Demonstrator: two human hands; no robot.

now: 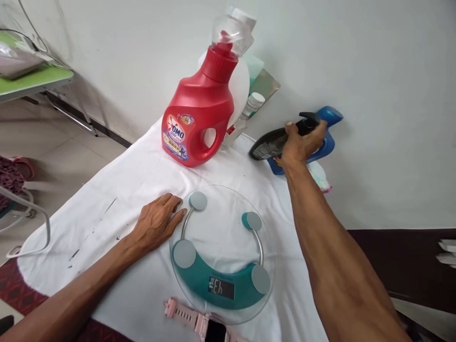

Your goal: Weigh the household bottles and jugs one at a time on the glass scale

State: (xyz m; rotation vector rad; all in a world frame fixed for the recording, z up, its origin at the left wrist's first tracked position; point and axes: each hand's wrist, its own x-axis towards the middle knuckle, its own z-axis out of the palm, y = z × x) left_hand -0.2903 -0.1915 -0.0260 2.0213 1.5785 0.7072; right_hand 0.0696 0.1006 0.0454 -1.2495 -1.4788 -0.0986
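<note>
A round glass bathroom scale [221,297], with teal trim, grey feet and lit digits on its display, lies flat on the white cloth. My left hand [160,221] rests at its left rim, fingers stretched out and fingertips touching the glass edge. Farther back on the right, my right hand [302,142] is closed around the upper part of a black pump bottle [269,145], which is tilted. Behind that bottle a blue bottle [329,142] leans by the wall, partly hidden by my hand. A pink watch [203,325] lies at the scale's near edge, cut off by the frame.
A large red OMO detergent bottle [199,102] stands at the back, a clear plastic cup-like piece [233,33] over its cap. Behind it are a clear bottle with a white cap [254,102] and a white round object [240,85]. A green table [53,78] stands left.
</note>
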